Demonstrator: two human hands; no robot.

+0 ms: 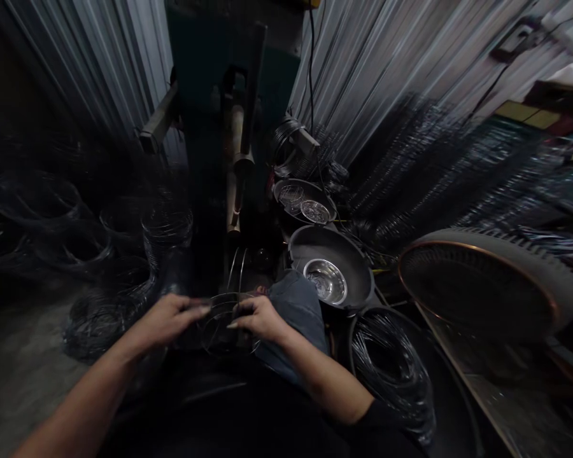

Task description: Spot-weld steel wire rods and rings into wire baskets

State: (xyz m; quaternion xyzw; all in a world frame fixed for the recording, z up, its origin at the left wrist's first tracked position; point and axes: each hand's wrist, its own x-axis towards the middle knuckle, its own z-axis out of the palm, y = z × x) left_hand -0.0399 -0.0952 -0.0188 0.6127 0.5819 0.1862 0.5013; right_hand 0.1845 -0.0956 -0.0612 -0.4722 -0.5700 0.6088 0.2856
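My left hand (169, 320) and my right hand (258, 318) both grip a thin wire ring (222, 324) held low in front of me, one hand on each side of it. The ring is dim and partly blurred. Just beyond it stands a dark green machine (229, 114) with an upright metal spindle (236, 172). More thin rings lean (237, 270) at the machine's foot. My knee in blue cloth (298, 308) lies right of my right hand.
Stacks of wire rings (167, 229) stand at the left. A dark pan (334, 257) holding a shiny steel bowl (325, 280) sits to the right, another tray (305, 200) behind it. A tub of wire coils (391, 369) and a round fan guard (487, 286) lie farther right. Corrugated metal walls behind.
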